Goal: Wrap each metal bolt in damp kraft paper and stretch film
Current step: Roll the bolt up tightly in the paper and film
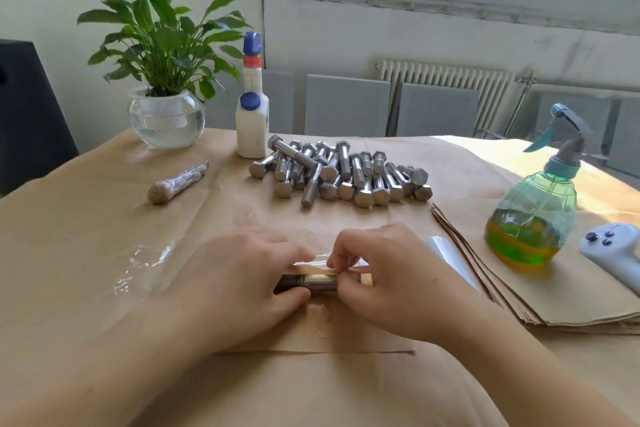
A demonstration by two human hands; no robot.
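Bolt (313,282): lies crosswise at the near centre of the desk (86,218), on a kraft sheet (311,333), placed for rolling.
Left hand (242,274): fingers curled over the threaded end, pinning it.
Right hand (381,274): fingers pinch the paper edge over the shank.
Unwrapped bolts (341,172): piled far centre, within reach.
Finished wrap (178,182): set aside, far left.
Spray bottle (535,215): right, likely for dampening.

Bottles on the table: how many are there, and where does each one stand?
2. The white bottle with blue caps stands at the far edge, beside the plant bowl. The green spray bottle stands on the right, near the paper stack.
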